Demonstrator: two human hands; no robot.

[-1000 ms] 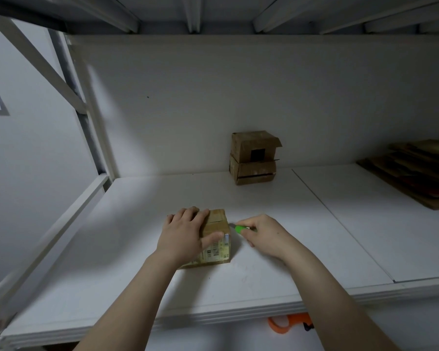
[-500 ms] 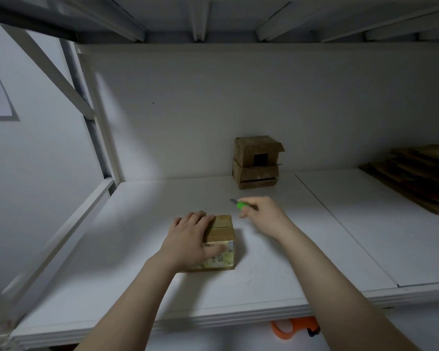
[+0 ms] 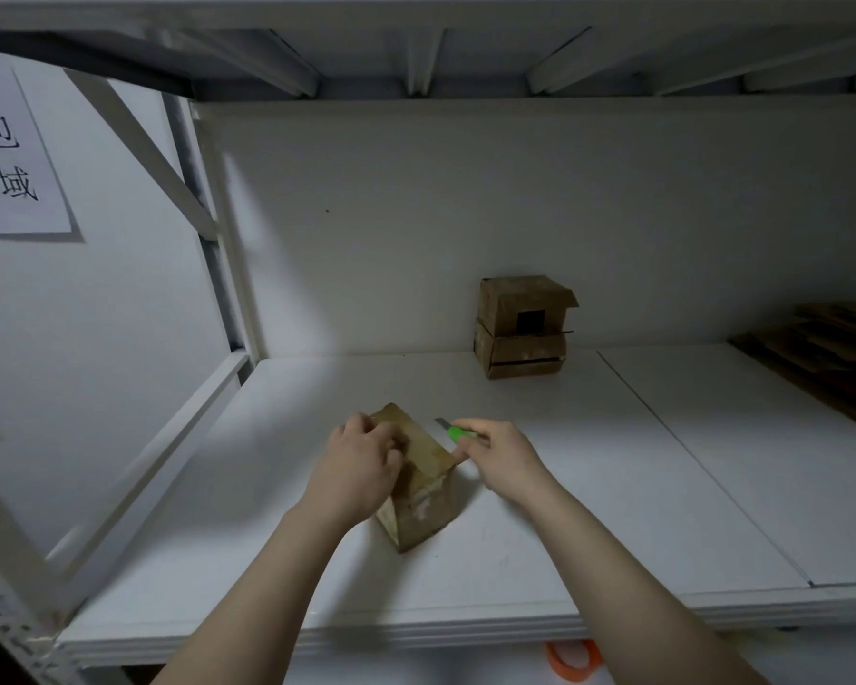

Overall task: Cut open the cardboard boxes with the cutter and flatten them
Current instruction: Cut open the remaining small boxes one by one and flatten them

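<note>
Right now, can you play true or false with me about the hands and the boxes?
1. The left hand grips the small brown cardboard box. True.
2. That box lies flat. False: it stands tilted on the white shelf board, one corner pointing up.
3. The right hand holds the green-handled cutter. True.
4. Flat cardboard is piled at the shelf's left end. False: the pile of flattened brown cardboard lies at the right end.
5. The two stacked brown cardboard boxes stand by the back wall. True.
</note>
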